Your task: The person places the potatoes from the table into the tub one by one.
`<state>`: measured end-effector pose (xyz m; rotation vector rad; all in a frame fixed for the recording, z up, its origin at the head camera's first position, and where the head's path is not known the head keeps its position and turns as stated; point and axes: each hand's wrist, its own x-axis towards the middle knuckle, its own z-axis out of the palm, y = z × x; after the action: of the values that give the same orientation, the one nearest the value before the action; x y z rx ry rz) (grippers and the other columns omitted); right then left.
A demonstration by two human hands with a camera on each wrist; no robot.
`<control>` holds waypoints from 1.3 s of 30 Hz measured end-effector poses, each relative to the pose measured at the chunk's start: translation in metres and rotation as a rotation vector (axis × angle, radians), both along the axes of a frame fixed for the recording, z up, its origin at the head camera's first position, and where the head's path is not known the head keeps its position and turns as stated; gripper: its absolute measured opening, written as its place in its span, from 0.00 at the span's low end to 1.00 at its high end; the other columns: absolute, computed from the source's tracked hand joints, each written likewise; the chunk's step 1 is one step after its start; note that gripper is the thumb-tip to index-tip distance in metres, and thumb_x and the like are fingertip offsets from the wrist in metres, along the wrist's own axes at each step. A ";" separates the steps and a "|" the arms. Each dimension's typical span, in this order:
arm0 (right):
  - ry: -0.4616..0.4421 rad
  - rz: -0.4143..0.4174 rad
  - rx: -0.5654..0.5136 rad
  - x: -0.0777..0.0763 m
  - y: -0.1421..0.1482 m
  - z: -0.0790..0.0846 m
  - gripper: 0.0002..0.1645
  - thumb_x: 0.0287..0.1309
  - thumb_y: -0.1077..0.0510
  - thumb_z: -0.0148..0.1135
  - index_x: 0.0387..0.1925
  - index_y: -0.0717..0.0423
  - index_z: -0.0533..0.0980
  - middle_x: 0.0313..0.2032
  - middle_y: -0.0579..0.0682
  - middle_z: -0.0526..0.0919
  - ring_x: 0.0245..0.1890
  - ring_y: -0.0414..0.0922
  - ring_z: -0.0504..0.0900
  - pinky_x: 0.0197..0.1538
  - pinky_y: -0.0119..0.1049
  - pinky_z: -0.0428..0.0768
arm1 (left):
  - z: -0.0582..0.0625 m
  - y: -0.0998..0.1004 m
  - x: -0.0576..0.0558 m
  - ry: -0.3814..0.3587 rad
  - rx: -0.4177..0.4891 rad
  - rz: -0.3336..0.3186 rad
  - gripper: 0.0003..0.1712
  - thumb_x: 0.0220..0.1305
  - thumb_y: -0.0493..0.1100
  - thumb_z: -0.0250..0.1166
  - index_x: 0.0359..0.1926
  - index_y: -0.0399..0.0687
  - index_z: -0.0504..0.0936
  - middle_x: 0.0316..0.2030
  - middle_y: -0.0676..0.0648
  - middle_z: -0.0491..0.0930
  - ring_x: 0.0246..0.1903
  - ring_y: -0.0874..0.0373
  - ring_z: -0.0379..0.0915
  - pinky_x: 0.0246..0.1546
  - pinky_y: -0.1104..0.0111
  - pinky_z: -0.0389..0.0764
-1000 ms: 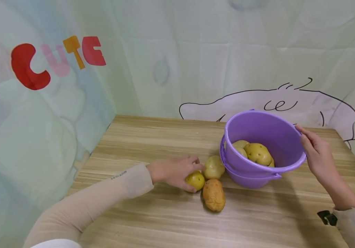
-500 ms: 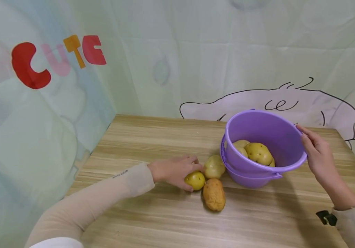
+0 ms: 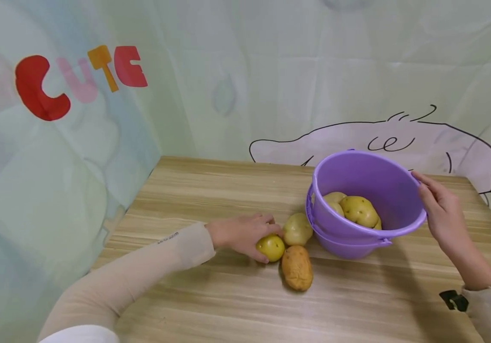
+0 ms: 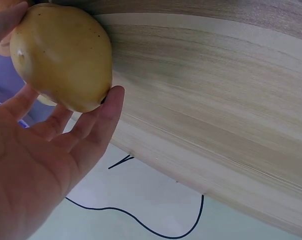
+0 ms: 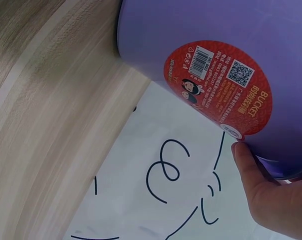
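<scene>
My left hand (image 3: 247, 236) grips a yellow potato (image 3: 271, 248) on the wooden table, left of the bucket. In the left wrist view, thumb and fingers curve round that potato (image 4: 63, 57). Right beside it lie a pale potato (image 3: 298, 229), close to the bucket, and a browner, wrinkled potato (image 3: 297, 268) nearer the front. My right hand (image 3: 444, 209) holds the rim of a purple bucket (image 3: 348, 243), tipped toward me, with several potatoes (image 3: 359, 211) inside. The right wrist view shows the fingers at the rim, below a red label (image 5: 218, 90) on the bucket's side.
The wooden table (image 3: 211, 190) ends at a pale fabric backdrop (image 3: 228, 85) behind and on the left, printed with coloured letters and a line-drawn animal. The bucket's handle (image 3: 310, 209) hangs down its left side.
Almost nothing moves. The left hand stays on the yellow potato and the right hand on the bucket rim; the view shifts very slightly.
</scene>
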<state>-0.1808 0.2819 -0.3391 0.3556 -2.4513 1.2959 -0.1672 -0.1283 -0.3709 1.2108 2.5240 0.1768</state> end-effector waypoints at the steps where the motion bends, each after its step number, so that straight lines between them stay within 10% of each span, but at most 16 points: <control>1: 0.002 -0.001 0.000 0.000 0.000 0.000 0.26 0.77 0.56 0.45 0.68 0.67 0.67 0.51 0.30 0.75 0.44 0.23 0.73 0.43 0.13 0.70 | 0.000 0.000 0.000 -0.001 -0.003 0.001 0.37 0.57 0.57 0.73 0.64 0.52 0.73 0.55 0.44 0.70 0.50 0.55 0.69 0.50 0.66 0.76; 39: 0.015 -0.008 0.020 0.000 0.001 0.000 0.26 0.77 0.56 0.46 0.67 0.68 0.68 0.50 0.27 0.75 0.44 0.22 0.73 0.43 0.12 0.69 | 0.018 -0.011 -0.005 -0.040 0.073 0.062 0.35 0.61 0.57 0.71 0.64 0.48 0.74 0.52 0.47 0.72 0.46 0.60 0.70 0.49 0.70 0.76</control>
<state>-0.1812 0.2825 -0.3387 0.3592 -2.4529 1.2618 -0.1726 -0.1397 -0.3533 1.1447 2.5416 0.3080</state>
